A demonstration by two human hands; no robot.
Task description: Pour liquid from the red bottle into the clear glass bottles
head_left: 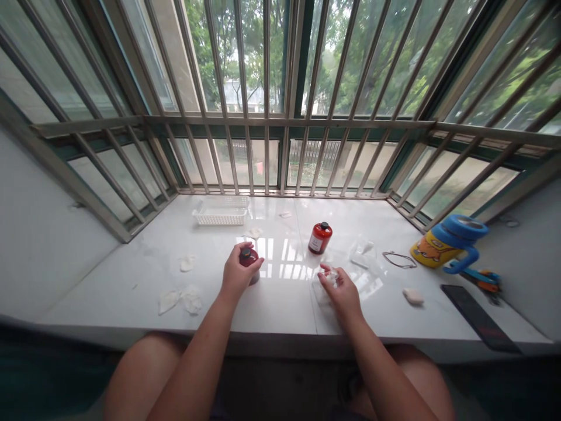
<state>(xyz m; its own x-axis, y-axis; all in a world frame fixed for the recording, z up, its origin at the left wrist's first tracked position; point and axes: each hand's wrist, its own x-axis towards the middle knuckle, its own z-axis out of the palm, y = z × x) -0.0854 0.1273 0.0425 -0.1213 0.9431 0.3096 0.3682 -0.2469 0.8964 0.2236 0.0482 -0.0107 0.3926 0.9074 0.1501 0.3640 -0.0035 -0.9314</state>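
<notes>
My left hand (pixel 236 273) is wrapped round a dark red bottle (pixel 250 258) with a black cap, upright at the white sill. Part of that bottle is hidden by my fingers. Over to the right, my right hand (pixel 346 292) pinches a crumpled, clear or whitish piece (pixel 333 275) that looks like thin plastic. A second red bottle (pixel 320 240), with a black cap and a white label, stands upright just beyond my right hand. Near it lies a crumpled clear plastic bag (pixel 363 252).
A white plastic basket (pixel 220 219) sits at the back left. Several crumpled tissues (pixel 191 300) lie on the left. To the right are a thin loop (pixel 400 261), a blue and yellow mug (pixel 447 242), a beige lump (pixel 413 297) and a black phone (pixel 477 316). Metal bars (pixel 280 123) enclose the sill (pixel 280 304).
</notes>
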